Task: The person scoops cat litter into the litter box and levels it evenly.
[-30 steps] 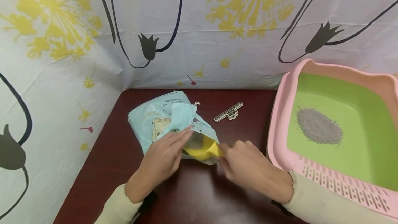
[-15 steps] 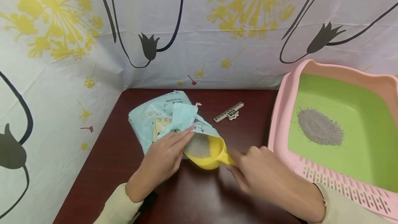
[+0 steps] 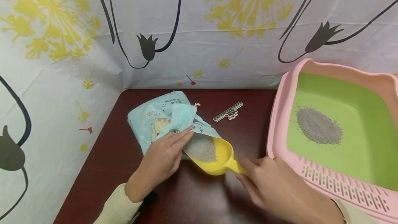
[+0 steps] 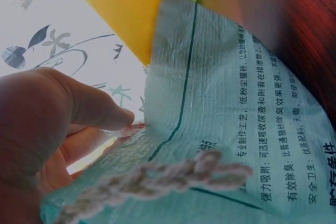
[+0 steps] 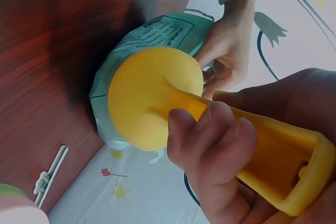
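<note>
A light blue plastic cat litter bag (image 3: 164, 110) lies on its side, its mouth facing front right. My left hand (image 3: 163, 155) pinches the edge of that mouth between thumb and fingers, as the left wrist view shows. In my right hand (image 3: 270, 182) is a yellow scoop (image 3: 222, 158), gripped by its handle, with the fingers curled round it in the right wrist view. Grey litter (image 3: 202, 148) covers the front part of the scoop's bowl. The scoop's tip is still within the bag's mouth, partly hidden by the bag and my left fingers.
To the right stands a pink and green litter box (image 3: 283, 113) with a patch of grey litter (image 3: 318, 126) on its floor. A flat clip with a ruler-like bar (image 3: 228, 112) lies behind the scoop on the dark red table (image 3: 199, 196). Patterned cloth (image 3: 192, 27) hangs behind.
My right hand has drawn the scoop out of the bag's mouth, toward the front right, and more of its bowl and the litter shows. My left hand has stayed at the bag.
</note>
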`<state>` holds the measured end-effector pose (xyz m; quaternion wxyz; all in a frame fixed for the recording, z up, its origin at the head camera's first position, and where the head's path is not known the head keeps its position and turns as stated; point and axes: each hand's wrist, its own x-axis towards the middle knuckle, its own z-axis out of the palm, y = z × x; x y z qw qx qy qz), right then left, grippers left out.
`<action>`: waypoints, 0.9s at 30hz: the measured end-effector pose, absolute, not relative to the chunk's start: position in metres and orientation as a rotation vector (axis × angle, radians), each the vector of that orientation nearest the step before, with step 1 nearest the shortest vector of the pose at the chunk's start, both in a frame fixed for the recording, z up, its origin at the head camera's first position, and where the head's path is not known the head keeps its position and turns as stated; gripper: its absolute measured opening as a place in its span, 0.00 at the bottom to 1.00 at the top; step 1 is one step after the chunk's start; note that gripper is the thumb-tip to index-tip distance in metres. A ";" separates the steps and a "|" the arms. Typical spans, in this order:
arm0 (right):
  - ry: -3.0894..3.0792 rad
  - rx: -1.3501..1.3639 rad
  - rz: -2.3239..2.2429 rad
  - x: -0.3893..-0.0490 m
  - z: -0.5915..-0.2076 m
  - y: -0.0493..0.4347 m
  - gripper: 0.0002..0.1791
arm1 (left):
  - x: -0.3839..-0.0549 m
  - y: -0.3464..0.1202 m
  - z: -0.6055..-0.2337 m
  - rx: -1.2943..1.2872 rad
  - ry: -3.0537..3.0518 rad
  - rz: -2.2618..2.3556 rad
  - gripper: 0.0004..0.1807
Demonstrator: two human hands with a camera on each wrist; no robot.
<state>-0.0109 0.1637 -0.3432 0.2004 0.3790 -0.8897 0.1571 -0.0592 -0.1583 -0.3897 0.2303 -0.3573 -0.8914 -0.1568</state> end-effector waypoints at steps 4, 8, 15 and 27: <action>-2.508 1.029 0.470 -0.006 -0.346 0.166 0.29 | -0.060 -0.159 -0.389 -0.981 -2.459 -0.438 0.33; -2.504 1.033 0.484 -0.003 -0.348 0.168 0.28 | -0.061 -0.159 -0.389 -0.983 -2.463 -0.441 0.33; -2.432 1.082 0.553 0.001 -0.352 0.173 0.26 | -0.063 -0.160 -0.389 -0.978 -2.461 -0.441 0.33; -2.419 1.105 0.708 0.004 -0.360 0.186 0.20 | -0.068 -0.163 -0.390 -0.950 -2.467 -0.554 0.28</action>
